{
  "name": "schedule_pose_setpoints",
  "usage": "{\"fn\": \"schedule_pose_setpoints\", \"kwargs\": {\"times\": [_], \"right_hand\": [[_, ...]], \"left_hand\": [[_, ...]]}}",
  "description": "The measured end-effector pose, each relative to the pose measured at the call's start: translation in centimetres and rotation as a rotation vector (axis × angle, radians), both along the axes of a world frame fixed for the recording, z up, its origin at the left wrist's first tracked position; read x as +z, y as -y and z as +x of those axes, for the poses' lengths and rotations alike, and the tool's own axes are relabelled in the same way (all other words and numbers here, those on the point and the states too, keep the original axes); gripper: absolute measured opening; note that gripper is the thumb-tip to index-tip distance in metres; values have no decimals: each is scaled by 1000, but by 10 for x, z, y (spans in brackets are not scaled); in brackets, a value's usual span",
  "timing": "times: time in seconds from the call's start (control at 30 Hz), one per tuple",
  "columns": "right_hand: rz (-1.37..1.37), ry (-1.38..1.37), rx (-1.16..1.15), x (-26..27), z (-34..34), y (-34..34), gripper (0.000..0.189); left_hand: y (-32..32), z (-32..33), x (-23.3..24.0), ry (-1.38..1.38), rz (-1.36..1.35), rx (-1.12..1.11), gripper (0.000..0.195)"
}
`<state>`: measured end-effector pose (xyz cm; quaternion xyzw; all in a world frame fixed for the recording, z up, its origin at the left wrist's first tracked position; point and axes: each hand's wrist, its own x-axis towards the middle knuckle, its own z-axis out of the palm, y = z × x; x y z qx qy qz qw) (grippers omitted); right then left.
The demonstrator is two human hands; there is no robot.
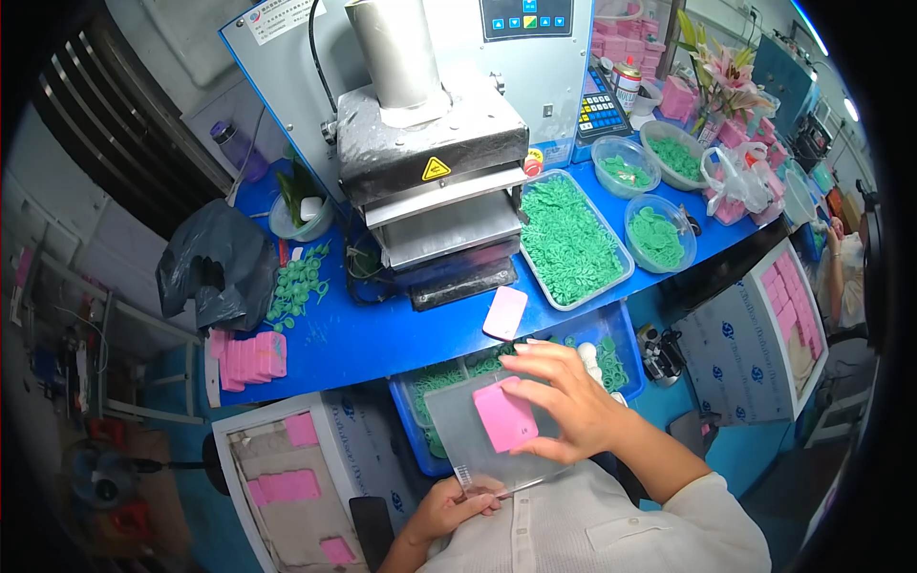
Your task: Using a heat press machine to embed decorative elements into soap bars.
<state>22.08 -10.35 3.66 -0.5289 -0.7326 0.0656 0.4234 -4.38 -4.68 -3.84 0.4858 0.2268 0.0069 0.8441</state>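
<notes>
My left hand (458, 507) grips the near edge of a clear, flat plastic plate (458, 430) in front of my shirt. On this plate lies a pink rubber mould block (503, 417) with a small mark near one corner. My right hand (569, 405) spans the block, its thumb at the near edge and its fingertips at the far edge. A second pink mould piece (506, 313) rests at the front edge of the blue table (344, 336), just beyond my right fingers. Whether the block is lifted off the plate cannot be seen.
A press machine (444, 222) with metal plates stands ahead. Green wax pieces fill a tray (573, 240), tubs (659, 233) and a blue bin (623, 322) below the table edge. Pink blocks (254, 358) are stacked at left. Framed boxes (286, 494) flank me; another person's arm (836, 268) shows far right.
</notes>
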Motion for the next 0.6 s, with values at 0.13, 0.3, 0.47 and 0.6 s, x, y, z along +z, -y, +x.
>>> {"fn": "schedule_pose_setpoints", "kwargs": {"times": [0.13,0.3,0.47,0.6], "right_hand": [[94,24,-5,7,-4,6,66],[138,35,-22,8,-7,10,64],[150,19,-37,8,-9,9,64],[145,4,-43,7,-8,8,67]], "left_hand": [[-1,0,6,-11,112,-18,25],[1,-1,11,-52,233,-41,26],[0,-2,12,-39,293,-46,25],[-1,-2,17,-55,272,-56,23]]}}
